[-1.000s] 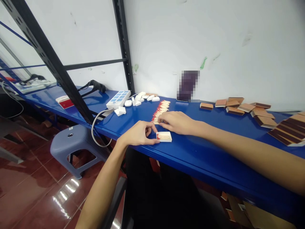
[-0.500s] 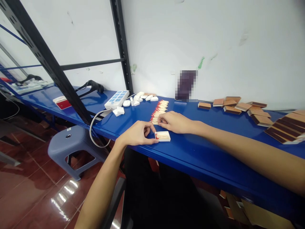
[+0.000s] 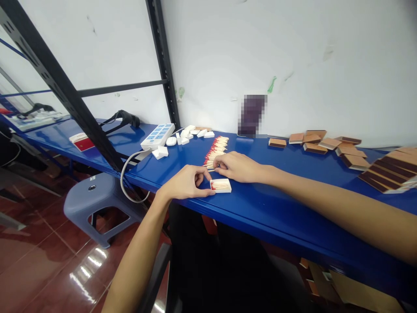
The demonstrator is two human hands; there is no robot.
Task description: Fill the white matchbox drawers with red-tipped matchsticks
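Tray (image 3: 220,185), part-filled, near tabletop (image 3: 276,204) front edge: left hand (image 3: 185,182) grip pinches its end, right hand (image 3: 239,167) grip pinches matches (image 3: 216,150) just behind; steadying tray, aligning heads advisable.

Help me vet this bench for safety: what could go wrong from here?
1. The matchbox tray that the left hand steadies sits near the front edge of the blue bench; a nudge might tip it off, spilling matches onto the floor.
2. The right hand works at the loose match pile, whose heads are bunched together; if one lit, the rest could catch, and the power strip lies close by.
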